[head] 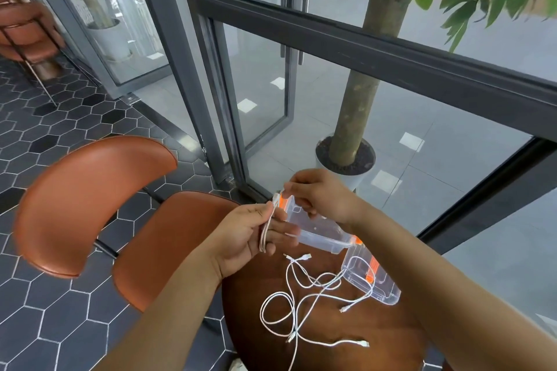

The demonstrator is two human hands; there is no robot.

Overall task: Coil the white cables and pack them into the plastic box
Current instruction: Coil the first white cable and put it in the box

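I'm gripping the coil in L hand, long axis upright; R hand is pinching its top end; box lying just right.

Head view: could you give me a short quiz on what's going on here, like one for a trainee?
1. True or false: the box already holds a coiled cable.
2. The cable being coiled is looped over the fingers of: A) the left hand B) a chair C) the lid.
3. Fill in: the loose cables lie on the ____.

Key:
1. False: the box looks empty.
2. A: the right hand only pinches the cable's end.
3. table
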